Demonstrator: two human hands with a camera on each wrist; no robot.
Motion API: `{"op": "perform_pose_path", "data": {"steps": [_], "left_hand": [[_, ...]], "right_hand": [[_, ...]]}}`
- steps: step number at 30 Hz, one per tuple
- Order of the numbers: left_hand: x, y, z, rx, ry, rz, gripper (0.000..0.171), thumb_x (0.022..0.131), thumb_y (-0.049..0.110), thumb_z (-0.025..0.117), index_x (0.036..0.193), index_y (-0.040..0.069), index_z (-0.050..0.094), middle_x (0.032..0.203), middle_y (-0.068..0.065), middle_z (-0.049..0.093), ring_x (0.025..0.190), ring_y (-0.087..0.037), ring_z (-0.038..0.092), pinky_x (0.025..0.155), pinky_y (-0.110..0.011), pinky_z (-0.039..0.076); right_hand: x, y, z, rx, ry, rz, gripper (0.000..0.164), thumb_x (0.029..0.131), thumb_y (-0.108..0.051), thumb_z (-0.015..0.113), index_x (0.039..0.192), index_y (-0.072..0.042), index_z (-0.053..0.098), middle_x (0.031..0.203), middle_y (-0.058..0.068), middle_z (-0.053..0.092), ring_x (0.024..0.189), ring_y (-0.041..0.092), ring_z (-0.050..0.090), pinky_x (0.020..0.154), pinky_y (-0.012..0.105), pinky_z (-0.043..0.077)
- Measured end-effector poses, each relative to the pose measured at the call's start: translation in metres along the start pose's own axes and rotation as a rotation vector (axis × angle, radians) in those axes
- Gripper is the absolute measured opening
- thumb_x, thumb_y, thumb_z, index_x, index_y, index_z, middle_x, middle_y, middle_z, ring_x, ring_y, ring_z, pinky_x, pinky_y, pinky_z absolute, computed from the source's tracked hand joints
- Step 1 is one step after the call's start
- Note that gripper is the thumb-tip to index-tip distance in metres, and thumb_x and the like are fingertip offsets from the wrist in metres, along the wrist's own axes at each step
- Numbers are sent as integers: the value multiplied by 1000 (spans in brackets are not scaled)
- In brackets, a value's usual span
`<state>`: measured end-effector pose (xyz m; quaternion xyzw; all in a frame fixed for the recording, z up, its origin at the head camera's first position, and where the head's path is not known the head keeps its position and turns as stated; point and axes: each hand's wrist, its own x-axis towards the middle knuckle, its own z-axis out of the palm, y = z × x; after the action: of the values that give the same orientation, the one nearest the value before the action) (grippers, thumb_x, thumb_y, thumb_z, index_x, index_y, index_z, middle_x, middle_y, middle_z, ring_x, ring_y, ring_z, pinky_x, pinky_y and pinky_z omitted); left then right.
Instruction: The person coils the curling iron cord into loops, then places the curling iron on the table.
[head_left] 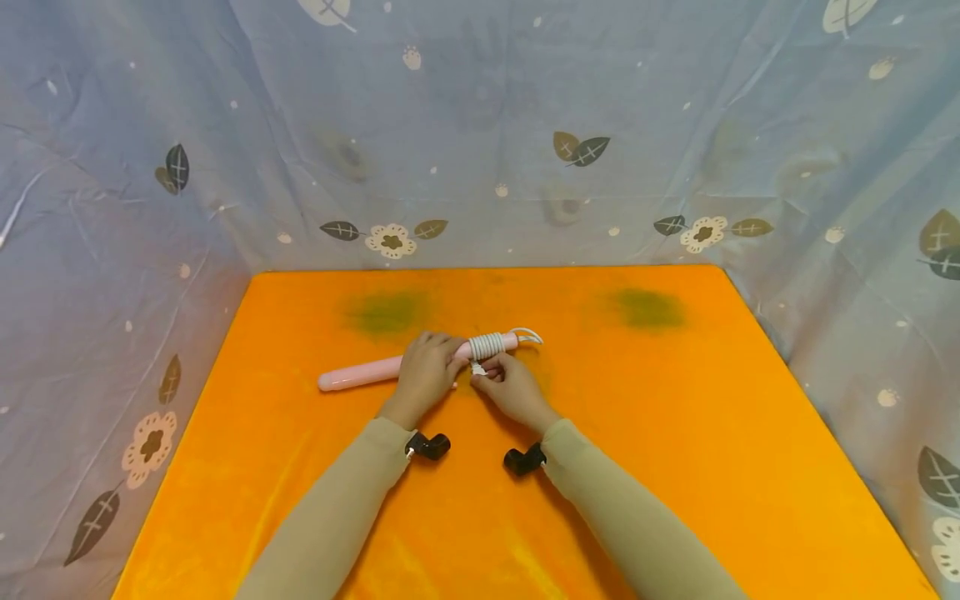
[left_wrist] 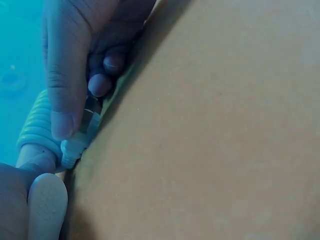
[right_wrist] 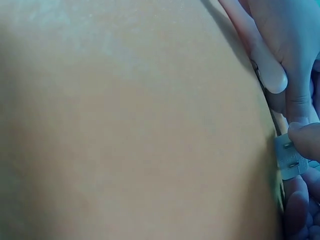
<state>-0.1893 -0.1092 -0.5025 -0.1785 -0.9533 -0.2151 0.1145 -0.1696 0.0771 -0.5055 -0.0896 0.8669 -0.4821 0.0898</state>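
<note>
A pink curling iron (head_left: 360,374) lies slantwise near the middle of the orange table, its rounded tip to the left. Pale cord (head_left: 486,346) is wound in several tight turns round its handle, and a loop sticks out past the right end. My left hand (head_left: 426,371) grips the iron just left of the coils. Beside that hand, a rounded lever (left_wrist: 47,205) of the iron juts out. With thumb and fingers, my right hand (head_left: 516,392) pinches the white two-pin plug (right_wrist: 286,162) just below the coils. Its prongs show in the right wrist view.
The orange cloth (head_left: 637,467) covers the table on all sides of the iron. A grey curtain (head_left: 480,150) with leaf and flower prints hangs behind and along both sides. Black wrist cameras (head_left: 431,447) sit at both cuffs.
</note>
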Motion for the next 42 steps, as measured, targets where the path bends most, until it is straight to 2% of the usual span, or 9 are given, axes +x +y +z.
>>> {"op": "perform_pose_path", "data": {"steps": [11, 26, 35, 42], "left_hand": [[4, 2, 0, -28, -20, -15, 34, 92, 32, 68, 121, 15, 69, 117, -5, 66, 107, -26, 53, 93, -44, 42], [6, 0, 1, -27, 0, 18, 34, 92, 31, 67, 121, 13, 69, 115, -6, 66, 105, -28, 53, 92, -46, 43], [4, 0, 4, -21, 14, 40, 33, 90, 31, 69, 119, 14, 70, 111, -5, 67, 103, -28, 54, 90, -46, 43], [2, 0, 4, -32, 24, 30, 35, 91, 31, 68, 122, 14, 69, 113, -5, 66, 104, -26, 54, 90, -45, 43]], "right_hand": [[0, 1, 0, -28, 29, 6, 23, 89, -31, 72, 98, -11, 64, 86, 0, 61, 74, 14, 56, 70, 29, 47], [0, -1, 2, 14, 41, -1, 23, 91, -31, 70, 97, -10, 62, 84, 2, 59, 73, 16, 54, 69, 29, 46], [-1, 2, 4, -6, 52, 1, 23, 90, -31, 71, 96, -11, 61, 84, 1, 58, 72, 16, 53, 68, 30, 45], [-1, 2, 4, -16, 53, -1, 25, 90, -32, 71, 97, -10, 61, 85, 1, 58, 72, 15, 53, 67, 28, 45]]}}
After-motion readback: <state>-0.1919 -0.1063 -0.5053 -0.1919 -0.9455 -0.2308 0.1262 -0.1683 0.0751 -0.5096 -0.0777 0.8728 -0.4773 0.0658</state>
